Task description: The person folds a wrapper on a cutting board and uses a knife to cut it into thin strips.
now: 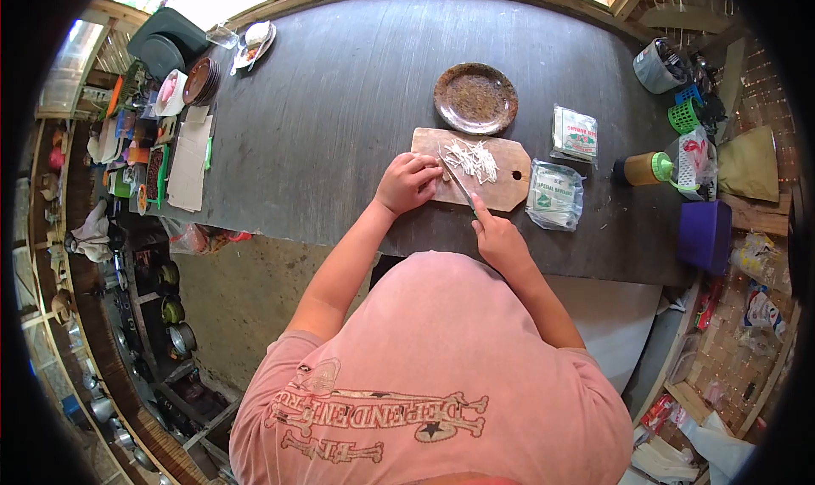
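A wooden cutting board (pixel 507 192) lies on the dark table, with a loose pile of thin white strips (pixel 473 160) on it. My right hand (pixel 501 241) is closed around the handle of a knife (pixel 458 181), whose blade slants across the board beside the strips. At the board's left edge, my left hand (pixel 409 184) has its fingers curled down close to the blade. Something small and tan shows at its fingertips, too small to name. Just beyond the board sits a brown speckled plate (pixel 476 99).
Two plastic packets, one green-printed (pixel 554 196) and one red-and-green (pixel 575 134), lie right of the board. Farther right stand a green-lidded jar (pixel 643 169) and a purple container (pixel 705 236). Stacked brown plates (pixel 201 81) and a dish of food (pixel 255 45) occupy the far left.
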{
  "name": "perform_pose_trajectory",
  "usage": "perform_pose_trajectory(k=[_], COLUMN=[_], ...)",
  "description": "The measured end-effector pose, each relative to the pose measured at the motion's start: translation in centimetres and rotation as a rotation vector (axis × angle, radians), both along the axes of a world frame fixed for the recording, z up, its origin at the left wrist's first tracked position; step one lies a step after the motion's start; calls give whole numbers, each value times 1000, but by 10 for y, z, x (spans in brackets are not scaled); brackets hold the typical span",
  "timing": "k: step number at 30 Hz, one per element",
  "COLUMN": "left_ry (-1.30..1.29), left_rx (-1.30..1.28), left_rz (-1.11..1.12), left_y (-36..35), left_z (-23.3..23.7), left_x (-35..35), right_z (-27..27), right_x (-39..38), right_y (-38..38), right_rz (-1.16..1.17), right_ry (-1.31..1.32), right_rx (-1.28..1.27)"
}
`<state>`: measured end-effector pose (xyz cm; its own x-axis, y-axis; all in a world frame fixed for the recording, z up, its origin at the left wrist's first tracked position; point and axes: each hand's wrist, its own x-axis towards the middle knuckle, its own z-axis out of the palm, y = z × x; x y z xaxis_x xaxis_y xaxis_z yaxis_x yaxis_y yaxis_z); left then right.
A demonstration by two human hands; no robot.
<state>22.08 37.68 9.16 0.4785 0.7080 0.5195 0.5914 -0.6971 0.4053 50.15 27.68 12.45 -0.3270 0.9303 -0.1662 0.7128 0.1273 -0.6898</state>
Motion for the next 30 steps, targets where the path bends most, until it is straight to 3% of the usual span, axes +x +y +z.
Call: perform_pose_trajectory(k=[17,30], left_ry=[6,23], left_rx=[-7,39], left_rz=[5,-1], left_y=[1,3], left_z=[-1,-6], left_x=[0,0], right_z=[3,16], right_x=[0,-14], right_y=[0,2], right_rz=[9,121], right_ry=[2,-286], right_rx=[-16,-2])
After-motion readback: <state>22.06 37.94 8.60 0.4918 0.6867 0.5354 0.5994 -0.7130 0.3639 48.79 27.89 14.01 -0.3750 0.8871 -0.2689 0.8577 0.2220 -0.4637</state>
